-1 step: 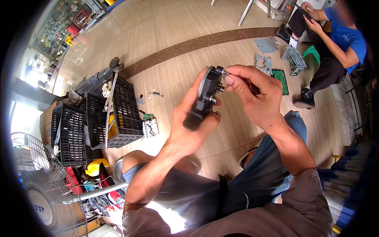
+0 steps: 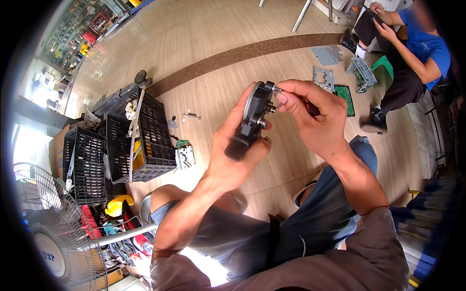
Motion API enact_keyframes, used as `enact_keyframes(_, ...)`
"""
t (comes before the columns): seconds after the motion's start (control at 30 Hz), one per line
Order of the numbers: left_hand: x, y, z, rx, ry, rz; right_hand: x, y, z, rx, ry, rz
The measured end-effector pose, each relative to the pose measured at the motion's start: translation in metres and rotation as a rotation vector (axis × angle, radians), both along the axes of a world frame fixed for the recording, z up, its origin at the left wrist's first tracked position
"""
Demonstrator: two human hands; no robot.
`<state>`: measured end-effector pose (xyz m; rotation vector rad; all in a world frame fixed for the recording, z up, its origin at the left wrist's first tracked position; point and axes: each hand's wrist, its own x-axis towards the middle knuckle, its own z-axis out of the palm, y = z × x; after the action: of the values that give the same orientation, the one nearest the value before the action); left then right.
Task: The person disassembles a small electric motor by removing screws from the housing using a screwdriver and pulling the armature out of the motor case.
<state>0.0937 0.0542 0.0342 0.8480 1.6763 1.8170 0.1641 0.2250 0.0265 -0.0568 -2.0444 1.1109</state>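
Note:
My left hand [image 2: 232, 157] grips a black, blocky mechanical part [image 2: 252, 121] with a round grey face, held upright over my lap. My right hand [image 2: 318, 119] is at the part's top edge, thumb and forefinger pinched on a small metal piece [image 2: 277, 89] that sticks out there. A dark handle seems to run back into the right palm, mostly hidden by the fingers. Both hands hover above the tiled floor and my knees in blue jeans [image 2: 335, 213].
Two black plastic crates [image 2: 145, 140] [image 2: 85, 167] stand on the floor to my left, with a small electronic part [image 2: 184, 156] beside them. A fan [image 2: 48, 237] is at lower left. A green circuit board [image 2: 345, 95] and metal brackets [image 2: 361, 72] lie near a seated person [image 2: 417, 53] at upper right.

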Motion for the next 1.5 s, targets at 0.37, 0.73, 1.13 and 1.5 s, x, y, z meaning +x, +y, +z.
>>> enact_keyframes(0.37, 0.001, 0.001, 0.0, 0.001, 0.028, 0.02, -0.004, -0.001, -0.003, 0.033, 0.068, -0.039)
enact_keyframes(0.73, 0.001, 0.0, 0.001, 0.005, 0.02, 0.016, -0.007, -0.003, -0.005, 0.017, 0.107, -0.063)
enact_keyframes(1.13, -0.005, -0.004, -0.003, -0.013, 0.143, -0.004, -0.001, 0.001, 0.006, 0.166, -0.001, -0.01)
enact_keyframes(1.5, -0.011, -0.009, -0.001, -0.144, 0.237, -0.026, 0.007, 0.01, 0.017, 0.295, -0.071, 0.024)
